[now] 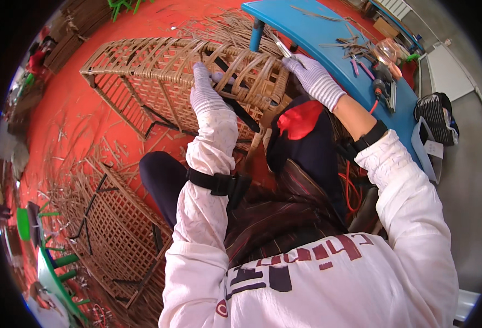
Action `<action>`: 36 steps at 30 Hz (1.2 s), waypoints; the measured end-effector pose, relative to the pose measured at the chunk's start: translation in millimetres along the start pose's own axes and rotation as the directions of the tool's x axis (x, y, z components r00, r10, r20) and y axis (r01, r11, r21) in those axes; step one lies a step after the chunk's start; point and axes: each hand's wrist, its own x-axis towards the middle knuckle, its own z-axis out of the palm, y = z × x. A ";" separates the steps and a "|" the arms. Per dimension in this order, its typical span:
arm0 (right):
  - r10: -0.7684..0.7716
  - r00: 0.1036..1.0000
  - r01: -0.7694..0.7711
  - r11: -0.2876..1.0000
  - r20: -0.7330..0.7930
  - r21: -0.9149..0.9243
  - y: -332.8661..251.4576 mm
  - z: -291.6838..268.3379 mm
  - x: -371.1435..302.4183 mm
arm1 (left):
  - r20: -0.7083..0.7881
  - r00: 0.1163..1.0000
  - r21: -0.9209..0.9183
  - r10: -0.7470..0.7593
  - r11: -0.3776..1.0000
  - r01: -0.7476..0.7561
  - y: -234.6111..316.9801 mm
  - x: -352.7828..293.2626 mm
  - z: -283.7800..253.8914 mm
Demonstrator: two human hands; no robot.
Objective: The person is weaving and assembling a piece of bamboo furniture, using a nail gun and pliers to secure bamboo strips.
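A long, curved piece of woven rattan furniture (170, 63) lies tilted across the space before my knees, its lattice side up and thin poles below. My left hand (205, 93), in a striped knit glove, is closed on its woven side near the right end. Dark metal bars show inside the weave beside that hand. My right hand (313, 79), gloved the same way, is closed around a slim, pointed metal tool (281, 45) just off the rattan's right end. The tool's handle is hidden in the fingers, so its exact kind does not show.
A blue table (301, 22) along the right carries a power drill (380, 87), small tools and cane scraps. Another woven rattan panel (120, 229) lies at lower left on the red floor (60, 136), among loose strips. An orange cord (353, 191) hangs near my right leg.
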 end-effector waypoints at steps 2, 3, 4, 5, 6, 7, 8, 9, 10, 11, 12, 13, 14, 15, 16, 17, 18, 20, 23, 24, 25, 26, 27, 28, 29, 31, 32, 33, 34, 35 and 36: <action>-0.263 0.956 0.224 0.942 -0.133 -0.251 0.4 -5.7 -11.6 | 0.026 0.999 -0.037 0.033 0.999 -0.032 -2.1 13.0 -4.7; -0.254 0.958 0.216 0.945 -0.134 -0.246 -15.3 -12.3 -29.6 | 0.043 0.996 -0.084 0.080 0.994 -0.076 -0.2 20.3 -11.1; -0.020 1.000 0.021 0.998 0.006 -0.064 -41.5 -23.4 -54.2 | 0.056 0.996 -0.106 0.076 0.992 -0.070 1.6 21.9 -11.0; 0.174 0.965 -0.195 0.976 0.194 0.094 -67.0 -27.0 -76.3 | 0.056 0.995 -0.100 0.081 0.992 -0.075 4.7 20.3 -12.9; 0.227 0.940 -0.245 0.968 0.257 0.044 -79.7 -34.8 -97.4 | 0.040 0.995 -0.040 0.087 0.996 -0.086 -5.4 20.6 -6.8; 0.269 0.906 -0.286 0.958 0.327 0.001 -91.6 -35.9 -115.8 | 0.020 0.994 0.028 0.109 0.994 -0.110 -9.4 20.8 -3.1; 0.294 0.900 -0.290 0.955 0.322 -0.060 -102.5 -30.4 -131.5 | 0.041 0.990 0.058 0.131 0.989 -0.134 -12.4 22.8 -6.9; 0.253 0.902 -0.235 0.968 0.349 -0.093 -105.0 -25.8 -140.0 | 0.052 0.991 0.061 0.126 0.990 -0.129 -11.8 28.9 -8.8; 0.246 0.910 -0.225 0.969 0.333 -0.102 -104.3 -22.1 -145.7 | 0.023 0.990 0.103 0.139 0.985 -0.141 -12.1 30.9 -5.8; 0.240 0.917 -0.214 0.970 0.319 -0.112 -100.9 -16.3 -150.7 | -0.007 0.988 0.144 0.155 0.978 -0.152 -13.2 31.2 -4.4; 0.199 0.939 -0.140 0.966 0.279 -0.218 -92.0 -10.3 -150.9 | -0.040 0.986 0.215 0.164 0.965 -0.151 -10.5 28.1 0.6; 0.203 0.941 -0.144 0.964 0.270 -0.224 -87.4 -5.3 -152.8 | -0.034 0.987 0.210 0.156 0.967 -0.146 -10.7 25.4 2.2; 0.140 0.972 -0.087 0.960 0.188 -0.267 -84.7 0.3 -152.9 | -0.017 0.988 0.210 0.152 0.967 -0.145 -10.9 26.3 3.2; 0.071 0.992 -0.033 0.948 0.109 -0.316 -85.4 4.0 -153.1 | 0.000 0.989 0.210 0.148 0.967 -0.145 -11.6 27.2 4.4; 0.125 0.986 -0.084 0.944 0.109 -0.319 -92.8 8.5 -153.9 | 0.012 0.982 0.188 0.186 0.965 -0.185 -12.9 29.5 1.7; 0.121 0.987 -0.080 0.943 0.110 -0.323 -96.3 13.8 -154.6 | 0.012 0.982 0.183 0.188 0.965 -0.187 -12.6 33.2 -0.8; 0.082 0.993 -0.053 0.948 0.080 -0.313 -98.1 19.6 -155.4 | 0.001 0.979 0.219 0.203 0.955 -0.198 -12.1 37.1 -3.5; 0.031 1.000 -0.027 0.948 0.008 -0.316 -92.2 28.6 -157.2 | -0.011 0.979 0.240 0.205 0.951 -0.197 -14.9 37.6 -2.4; 0.031 0.999 -0.040 0.945 -0.034 -0.325 -95.9 33.4 -159.5 | -0.040 0.967 0.310 0.253 0.923 -0.229 -14.4 41.2 -1.8; 0.065 0.998 -0.069 0.942 -0.024 -0.329 -96.7 33.7 -157.5 | -0.038 0.968 0.305 0.248 0.926 -0.225 -14.7 41.6 -2.7; 0.069 0.997 -0.076 0.939 -0.033 -0.336 -97.6 34.0 -157.2 | -0.038 0.977 0.285 0.209 0.939 -0.190 -13.6 37.5 0.3; 0.136 0.990 -0.137 0.950 -0.023 -0.280 -98.9 34.7 -157.0 | -0.037 0.985 0.266 0.171 0.951 -0.155 -13.0 34.0 3.0; 0.202 0.979 -0.199 0.954 -0.009 -0.222 -99.7 34.6 -157.0 | -0.031 0.986 0.262 0.162 0.954 -0.148 -13.7 32.4 5.1; 0.212 0.977 -0.208 0.953 -0.007 -0.222 -102.2 34.9 -156.4 | -0.039 0.987 0.251 0.158 0.957 -0.144 -12.0 32.9 4.7; 0.210 0.978 -0.207 0.951 -0.010 -0.228 -102.1 34.6 -155.6 | -0.047 0.987 0.240 0.155 0.961 -0.139 -10.7 33.4 4.7; 0.170 0.985 -0.163 0.937 -0.005 -0.309 -103.3 35.4 -153.6 | -0.042 0.985 0.211 0.170 0.965 -0.158 -11.6 33.9 4.1; 0.169 0.986 -0.161 0.936 -0.004 -0.313 -108.4 34.6 -152.4 | -0.039 0.981 0.188 0.188 0.966 -0.177 -12.3 34.7 2.5; 0.223 0.974 -0.198 0.921 0.037 -0.335 -115.4 31.9 -151.1 | -0.042 0.981 0.185 0.188 0.967 -0.177 -12.5 35.7 0.4; 0.279 0.958 -0.236 0.902 0.071 -0.362 -121.8 29.0 -150.0 | -0.074 0.979 0.214 0.188 0.962 -0.169 -11.3 33.0 2.3; 0.279 0.958 -0.236 0.900 0.069 -0.368 -121.2 27.7 -149.8 | -0.106 0.976 0.244 0.190 0.957 -0.159 -9.2 30.5 3.5; 0.158 0.986 -0.123 0.902 0.050 -0.414 -118.6 25.0 -150.4 | -0.108 0.976 0.240 0.187 0.958 -0.157 -6.2 29.1 3.3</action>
